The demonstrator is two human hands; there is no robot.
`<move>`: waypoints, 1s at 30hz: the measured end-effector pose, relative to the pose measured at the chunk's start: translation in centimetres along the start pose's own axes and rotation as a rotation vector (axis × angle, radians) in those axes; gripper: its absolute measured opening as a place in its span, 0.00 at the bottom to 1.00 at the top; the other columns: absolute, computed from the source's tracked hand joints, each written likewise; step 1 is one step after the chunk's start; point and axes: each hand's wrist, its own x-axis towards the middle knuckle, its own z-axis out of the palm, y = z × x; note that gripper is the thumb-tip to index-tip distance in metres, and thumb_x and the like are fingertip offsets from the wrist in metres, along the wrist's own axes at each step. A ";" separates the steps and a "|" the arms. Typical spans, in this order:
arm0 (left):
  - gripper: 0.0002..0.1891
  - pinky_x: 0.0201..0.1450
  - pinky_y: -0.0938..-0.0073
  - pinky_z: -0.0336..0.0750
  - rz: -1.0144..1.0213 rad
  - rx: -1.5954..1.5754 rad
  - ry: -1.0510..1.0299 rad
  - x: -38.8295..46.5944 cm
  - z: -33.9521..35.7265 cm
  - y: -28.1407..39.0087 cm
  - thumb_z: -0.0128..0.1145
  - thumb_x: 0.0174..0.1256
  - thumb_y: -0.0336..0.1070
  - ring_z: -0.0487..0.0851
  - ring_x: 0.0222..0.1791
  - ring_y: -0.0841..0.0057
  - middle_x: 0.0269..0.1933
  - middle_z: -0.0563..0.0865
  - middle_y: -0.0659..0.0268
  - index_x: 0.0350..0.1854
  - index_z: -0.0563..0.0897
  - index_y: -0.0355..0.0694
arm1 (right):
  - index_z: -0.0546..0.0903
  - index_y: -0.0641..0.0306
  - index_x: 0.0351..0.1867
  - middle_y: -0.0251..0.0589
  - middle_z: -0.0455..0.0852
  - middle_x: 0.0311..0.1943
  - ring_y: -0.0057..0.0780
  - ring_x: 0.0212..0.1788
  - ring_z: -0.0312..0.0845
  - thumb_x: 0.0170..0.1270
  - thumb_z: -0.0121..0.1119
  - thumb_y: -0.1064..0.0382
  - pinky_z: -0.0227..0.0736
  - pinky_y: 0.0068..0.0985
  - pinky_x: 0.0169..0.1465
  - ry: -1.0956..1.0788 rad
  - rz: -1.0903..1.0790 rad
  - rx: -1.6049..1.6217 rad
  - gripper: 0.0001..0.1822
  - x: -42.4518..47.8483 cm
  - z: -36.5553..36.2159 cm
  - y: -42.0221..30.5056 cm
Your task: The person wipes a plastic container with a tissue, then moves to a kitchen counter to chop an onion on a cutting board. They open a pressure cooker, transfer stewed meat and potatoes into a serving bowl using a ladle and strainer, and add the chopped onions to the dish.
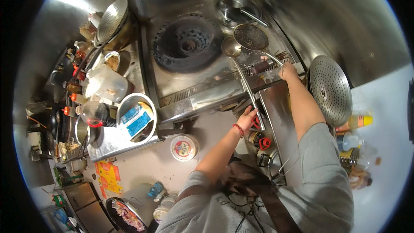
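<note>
My right hand (288, 71) is closed around the handle of a round wire-mesh skimmer (251, 37) at the right of the stove. Its mesh head is over the steel stove top (207, 85), near a metal ladle (231, 47). The ladle's long handle slants over the stove's front edge towards me. Beside that handle is my left hand (246, 119), a red bead bracelet at its wrist. Its fingertips meet the handle in the picture, but whether they grip it is unclear. A dark wok burner ring (188, 43) fills the middle of the stove.
A saucepan (232, 0) stands at the back right, and a perforated steel strainer (330, 90) leans at the right. On the left counter are a plastic jug (108, 82), a steel pot (154, 116) holding blue-and-white packets, and several bottles. A lidded tub (183, 148) is below.
</note>
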 end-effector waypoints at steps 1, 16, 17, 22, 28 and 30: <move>0.31 0.54 0.72 0.72 0.002 -0.149 -0.085 1.0 -0.1 0.2 0.57 0.70 0.48 0.78 0.50 0.78 0.52 0.80 0.69 0.70 0.60 0.46 | 0.74 0.65 0.56 0.57 0.81 0.52 0.51 0.54 0.79 0.58 0.59 0.64 0.76 0.41 0.57 0.022 -0.098 -0.243 0.22 -0.4 1.1 -0.1; 0.13 0.15 0.80 0.65 0.304 0.257 0.125 -16.8 -5.8 3.3 0.55 0.71 0.37 0.70 0.15 0.85 0.24 0.74 0.72 0.51 0.70 0.38 | 0.64 0.53 0.20 0.26 0.60 0.14 0.19 0.16 0.52 0.66 0.57 0.67 0.51 0.23 0.24 -1.066 0.112 1.185 0.17 -4.2 -1.3 -8.6; 0.12 0.15 0.80 0.64 0.306 0.244 0.095 -20.2 -6.8 2.6 0.55 0.71 0.38 0.70 0.15 0.85 0.24 0.74 0.72 0.50 0.71 0.39 | 0.63 0.53 0.20 0.24 0.58 0.13 0.17 0.15 0.54 0.67 0.56 0.66 0.51 0.20 0.24 -1.149 0.052 1.331 0.18 -4.3 -0.7 -8.3; 0.13 0.27 0.78 0.72 0.401 0.385 0.273 -39.7 -10.5 -5.1 0.59 0.68 0.39 0.74 0.23 0.82 0.27 0.77 0.70 0.47 0.74 0.38 | 0.69 0.60 0.21 0.34 0.74 0.24 0.23 0.27 0.68 0.56 0.55 0.78 0.67 0.24 0.36 -0.977 -0.484 1.624 0.11 -9.3 0.4 -7.3; 0.18 0.43 0.73 0.74 0.736 0.239 0.825 -55.5 -12.6 -25.1 0.64 0.60 0.37 0.77 0.39 0.79 0.35 0.81 0.67 0.50 0.76 0.36 | 0.64 0.56 0.18 0.31 0.64 0.16 0.27 0.27 0.65 0.72 0.45 0.63 0.68 0.28 0.41 -1.138 -0.505 1.583 0.19 -35.2 3.2 -12.0; 0.20 0.42 0.74 0.74 0.836 0.165 0.987 -61.5 -10.8 -31.0 0.64 0.60 0.36 0.77 0.39 0.81 0.37 0.81 0.67 0.53 0.75 0.37 | 0.61 0.54 0.20 0.31 0.62 0.19 0.26 0.27 0.60 0.74 0.47 0.60 0.67 0.29 0.41 -0.889 -0.512 1.445 0.20 -52.2 1.8 -9.1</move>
